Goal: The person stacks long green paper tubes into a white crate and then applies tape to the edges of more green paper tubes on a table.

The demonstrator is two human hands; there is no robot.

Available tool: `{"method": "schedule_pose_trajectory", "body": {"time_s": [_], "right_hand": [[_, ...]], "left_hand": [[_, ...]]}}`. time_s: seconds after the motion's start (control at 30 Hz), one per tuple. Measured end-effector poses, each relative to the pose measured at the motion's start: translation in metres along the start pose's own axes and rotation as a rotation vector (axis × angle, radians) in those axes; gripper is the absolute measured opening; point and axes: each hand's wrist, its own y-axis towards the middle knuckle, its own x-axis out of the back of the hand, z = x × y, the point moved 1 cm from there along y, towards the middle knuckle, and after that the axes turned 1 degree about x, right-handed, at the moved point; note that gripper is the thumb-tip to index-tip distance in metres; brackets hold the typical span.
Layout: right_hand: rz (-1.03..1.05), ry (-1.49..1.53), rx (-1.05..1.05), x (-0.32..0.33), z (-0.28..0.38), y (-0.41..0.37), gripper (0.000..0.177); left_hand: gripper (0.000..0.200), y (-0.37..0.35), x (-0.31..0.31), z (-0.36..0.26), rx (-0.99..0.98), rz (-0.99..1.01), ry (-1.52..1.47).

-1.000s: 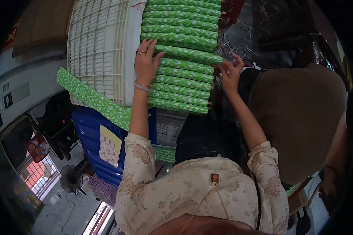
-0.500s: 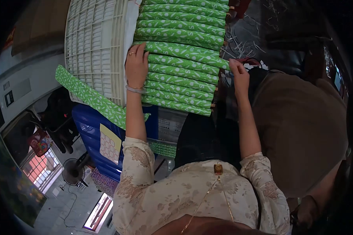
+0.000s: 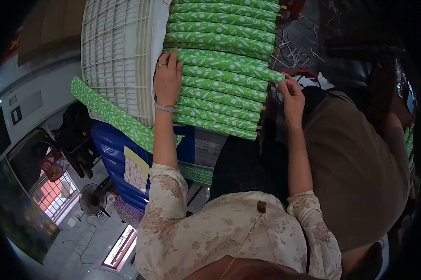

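Several long green printed strips (image 3: 219, 86) lie side by side, overlapping in a row, with white letters and shapes on them. My left hand (image 3: 168, 79) rests on their left ends, fingers stretched out, beside a white plastic grid crate (image 3: 117, 56). At the other side, my right hand (image 3: 292, 98) pinches the right end of one strip, which sticks out past its neighbours. Whether anything lies inside that strip cannot be seen. Another green strip (image 3: 107, 109) lies slanted across the crate's near left corner, passing behind my left forearm.
A blue plastic piece (image 3: 110, 149) with a pale label sheet (image 3: 135, 170) stands below the crate. Close on my right is another person in brown clothing (image 3: 355, 172). Paper shreds (image 3: 294, 51) litter the floor beyond. A fan (image 3: 93, 198) stands at lower left.
The whole view has shifted slightly. My right hand still pinches the strip end, a little farther right. More of the other person's arm shows at the right.
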Motion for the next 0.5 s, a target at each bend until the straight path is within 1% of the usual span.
{"method": "schedule_pose_trajectory", "body": {"time_s": [0.03, 0.13, 0.17, 0.23, 0.4, 0.5], "right_hand": [[0.002, -0.010, -0.014, 0.0001, -0.0012, -0.0018, 0.015], [-0.008, 0.015, -0.015, -0.0023, -0.0049, -0.0052, 0.016], [-0.016, 0.050, -0.002, -0.0034, -0.0059, -0.0057, 0.017], [-0.018, 0.060, -0.007, -0.0056, -0.0040, -0.0049, 0.016], [-0.023, 0.080, -0.013, -0.0058, -0.0032, -0.0042, 0.014], [-0.002, 0.089, -0.066, -0.0066, -0.0014, -0.0044, 0.012]], "left_hand": [[0.026, 0.0000, -0.0003, -0.0006, -0.001, 0.040, 0.037], [0.031, -0.0012, -0.0004, 0.0012, 0.011, 0.045, 0.008], [0.031, -0.0014, -0.0014, 0.0013, 0.011, 0.045, 0.007], [0.028, -0.0015, -0.0019, 0.0001, -0.030, -0.054, -0.005], [0.024, -0.0033, -0.0016, 0.0015, -0.029, -0.065, -0.051], [0.024, -0.0034, -0.0034, 0.0024, -0.029, -0.070, -0.046]]}}
